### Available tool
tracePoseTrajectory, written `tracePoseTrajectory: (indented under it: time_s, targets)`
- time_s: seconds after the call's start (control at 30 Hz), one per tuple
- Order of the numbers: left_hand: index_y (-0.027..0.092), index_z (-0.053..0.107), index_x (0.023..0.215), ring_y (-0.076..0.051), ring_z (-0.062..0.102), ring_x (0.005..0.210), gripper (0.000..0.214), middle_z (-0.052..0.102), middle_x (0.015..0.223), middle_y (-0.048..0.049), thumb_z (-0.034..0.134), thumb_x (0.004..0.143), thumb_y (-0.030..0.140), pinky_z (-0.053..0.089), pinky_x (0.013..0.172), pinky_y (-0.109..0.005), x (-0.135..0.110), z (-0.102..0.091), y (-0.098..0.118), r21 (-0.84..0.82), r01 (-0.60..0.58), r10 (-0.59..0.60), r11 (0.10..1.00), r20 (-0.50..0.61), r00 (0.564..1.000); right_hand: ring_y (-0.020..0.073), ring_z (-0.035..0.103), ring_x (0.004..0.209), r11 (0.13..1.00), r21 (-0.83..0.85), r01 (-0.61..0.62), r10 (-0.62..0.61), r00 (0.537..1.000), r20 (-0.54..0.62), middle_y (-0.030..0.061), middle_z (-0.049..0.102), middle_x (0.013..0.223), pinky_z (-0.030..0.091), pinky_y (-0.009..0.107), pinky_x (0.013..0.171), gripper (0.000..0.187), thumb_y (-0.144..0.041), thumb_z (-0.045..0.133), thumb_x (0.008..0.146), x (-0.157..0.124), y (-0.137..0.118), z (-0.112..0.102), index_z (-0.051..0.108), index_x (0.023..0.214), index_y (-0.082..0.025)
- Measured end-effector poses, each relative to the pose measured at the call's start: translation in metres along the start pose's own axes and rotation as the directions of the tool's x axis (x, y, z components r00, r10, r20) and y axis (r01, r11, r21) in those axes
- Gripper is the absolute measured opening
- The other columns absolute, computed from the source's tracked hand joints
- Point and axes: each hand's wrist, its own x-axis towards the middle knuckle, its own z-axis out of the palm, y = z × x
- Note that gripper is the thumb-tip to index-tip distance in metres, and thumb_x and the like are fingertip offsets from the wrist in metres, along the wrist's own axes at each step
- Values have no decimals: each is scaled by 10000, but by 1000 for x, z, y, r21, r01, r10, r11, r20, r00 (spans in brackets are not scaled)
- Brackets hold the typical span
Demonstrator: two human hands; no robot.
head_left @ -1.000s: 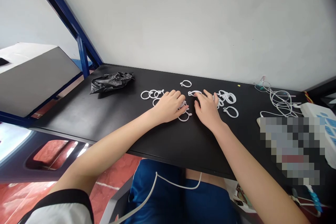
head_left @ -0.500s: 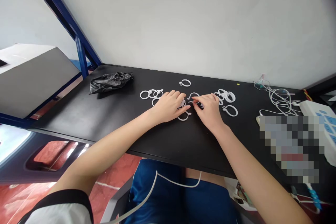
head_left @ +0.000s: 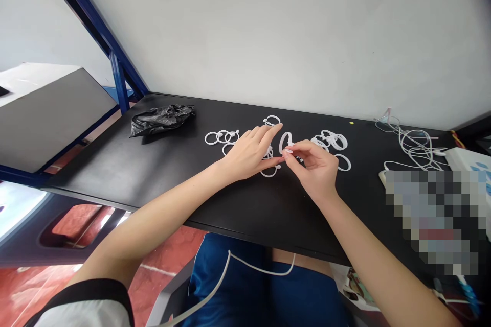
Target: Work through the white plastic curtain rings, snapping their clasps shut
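Between the thumb and forefinger of my right hand (head_left: 314,166), a white plastic ring (head_left: 283,143), shaped like a curtain ring, is pinched and held upright off the desk. My left hand (head_left: 251,153) is open, fingers stretched out and thumb apart; its thumb tip comes close to the right fingertips. More white rings (head_left: 270,171) lie under and beside the left palm, partly hidden by it. Several linked-looking rings (head_left: 220,137) rest to its left. A single ring (head_left: 273,120) lies behind the left fingertips. Right of my right hand is a pile of rings (head_left: 333,140).
On the black desk (head_left: 172,173) a crumpled black plastic bag (head_left: 161,120) lies at the left. Glasses (head_left: 387,122), a tangled white cable (head_left: 416,145), a blurred-out device (head_left: 429,214) and a white power strip (head_left: 470,173) sit at the right. A wall rises behind.
My right hand has lifted a white ring from the desk, turning it upright. The left fingers have straightened and spread, reaching farther forward and right.
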Motion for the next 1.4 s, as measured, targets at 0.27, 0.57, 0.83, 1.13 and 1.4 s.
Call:
tracePoseTrajectory:
  time_s: [0.27, 0.57, 0.83, 1.13, 1.4]
  targets:
    - [85, 423, 1344, -248, 645, 1049, 575, 642, 1227, -189, 292, 1024, 544, 514, 887, -371, 0, -6, 3, -88, -181, 180, 980, -22, 983, 120, 649, 709, 998, 55, 42, -44, 998, 42, -18, 694, 773, 567, 259, 670, 184, -77, 701, 826, -2, -11, -2, 744, 878, -248]
    - [96, 429, 1325, -245, 654, 1038, 551, 655, 1215, -178, 270, 1034, 535, 521, 881, -365, 0, -8, 4, -70, -202, 200, 977, -29, 979, 131, 667, 724, 997, 73, 6, -12, 997, 79, -14, 714, 790, 576, 271, 675, 187, -91, 709, 827, -3, -12, -1, 757, 897, -258]
    - [110, 446, 1301, -250, 647, 1018, 561, 658, 1161, -182, 238, 1029, 554, 534, 877, -398, 1, -9, 5, -99, -181, 181, 978, -10, 983, 152, 667, 672, 1000, 24, -5, 4, 1000, 24, -2, 706, 748, 603, 302, 624, 79, -164, 741, 809, -1, -16, 0, 731, 819, -243]
    - [94, 469, 1253, -252, 631, 993, 520, 657, 1107, -184, 267, 1035, 520, 548, 853, -399, 2, -11, 6, -117, -202, 199, 972, -42, 979, 148, 683, 668, 1000, -2, 9, -9, 1000, -19, -6, 715, 755, 623, 284, 610, 75, -183, 759, 799, -2, -16, -1, 733, 827, -248]
    - [110, 465, 1242, -226, 603, 916, 432, 629, 1055, -153, 319, 1040, 462, 543, 813, -367, 2, -11, 6, -83, -239, 232, 967, -88, 969, 147, 685, 653, 1000, -11, -7, 7, 999, -37, -4, 712, 754, 632, 289, 614, 83, -183, 771, 788, -3, -18, 0, 726, 824, -241]
